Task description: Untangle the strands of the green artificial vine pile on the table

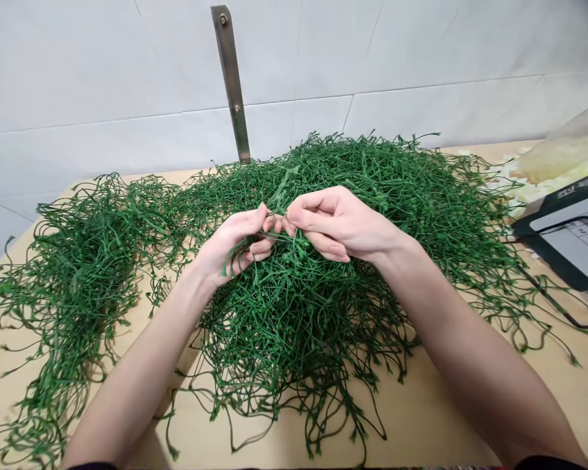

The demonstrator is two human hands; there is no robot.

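Observation:
Thin green plastic plant stems with small forked tips make a large tangled pile (pixel 294 313) under both hands. My left hand (pixel 235 241), fingers curled, pinches a green stem (pixel 281 190) between thumb and fingers, and a few strands hang across its palm. Close beside it, my right hand (pixel 343 219) is closed in a pinch at the same spot, thumb against index finger. The fingertips of the two hands nearly meet above the pile. Just where the right fingertips grip the strand is partly hidden.
A second heap of green stems (pixel 88 267) spreads along the left side of the wooden table (pixel 436 411). An upright metal bar (pixel 232 78) stands at the back before the tiled wall. At right are a dark object with a white label (pixel 575 228) and white petal-like pieces (pixel 509 179).

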